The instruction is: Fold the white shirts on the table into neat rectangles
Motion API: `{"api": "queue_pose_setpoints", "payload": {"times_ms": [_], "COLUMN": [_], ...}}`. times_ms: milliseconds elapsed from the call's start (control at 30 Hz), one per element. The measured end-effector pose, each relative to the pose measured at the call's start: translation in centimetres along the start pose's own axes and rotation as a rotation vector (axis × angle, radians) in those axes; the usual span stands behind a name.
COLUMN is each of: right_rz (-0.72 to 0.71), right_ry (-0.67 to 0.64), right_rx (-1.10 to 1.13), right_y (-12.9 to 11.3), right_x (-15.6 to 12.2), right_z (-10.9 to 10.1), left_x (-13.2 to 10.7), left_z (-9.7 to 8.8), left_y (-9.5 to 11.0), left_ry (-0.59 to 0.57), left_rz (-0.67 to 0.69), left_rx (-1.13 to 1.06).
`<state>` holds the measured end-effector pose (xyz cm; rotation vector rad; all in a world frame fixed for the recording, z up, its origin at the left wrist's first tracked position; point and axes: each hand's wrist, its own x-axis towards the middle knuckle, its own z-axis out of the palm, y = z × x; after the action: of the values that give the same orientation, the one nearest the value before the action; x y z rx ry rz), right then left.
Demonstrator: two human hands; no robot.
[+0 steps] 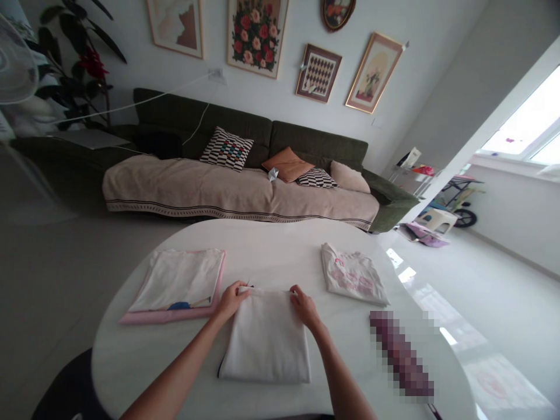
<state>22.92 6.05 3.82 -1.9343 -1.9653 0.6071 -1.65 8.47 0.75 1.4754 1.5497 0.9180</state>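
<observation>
A folded white garment (266, 341) lies on the white oval table (280, 245) in front of me. My left hand (231, 298) pinches its far left corner and my right hand (304, 306) grips its far right corner, fingers curled on the cloth. To the left lies a folded white shirt with a pink edge (175, 286). To the right lies a folded white shirt with pink print (353, 274).
A blurred-out long object (400, 356) lies on the table at the right. Behind the table stands a dark green sofa (306, 140) with a beige cover and cushions. A plant (74, 64) stands at back left, a stool (440, 220) at right.
</observation>
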Motion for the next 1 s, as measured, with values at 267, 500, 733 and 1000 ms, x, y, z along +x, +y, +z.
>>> {"api": "queue_pose_setpoints", "payload": {"times_ms": [267, 500, 733, 1000], "right_rz": [0.163, 0.199, 0.206, -0.055], "right_ry": [0.123, 0.11, 0.181, 0.375], "right_rx": [-0.033, 0.023, 0.213, 0.572], "right_y": [0.5, 0.9, 0.0, -2.6], "right_x": [0.4, 0.8, -0.3, -3.1], "right_z": [0.9, 0.2, -0.3, -8.7], "left_x": [-0.7, -1.6, -1.7, -3.6], "left_z": [-1.7, -1.5, -1.8, -5.3], "left_y": [0.5, 1.4, 3.5, 11.4], "left_ry": [0.074, 0.162, 0.033, 0.006], "left_rz": [-0.052, -0.076, -0.055, 0.234], "left_rx": [0.139, 0.296, 0.175, -0.153]}}
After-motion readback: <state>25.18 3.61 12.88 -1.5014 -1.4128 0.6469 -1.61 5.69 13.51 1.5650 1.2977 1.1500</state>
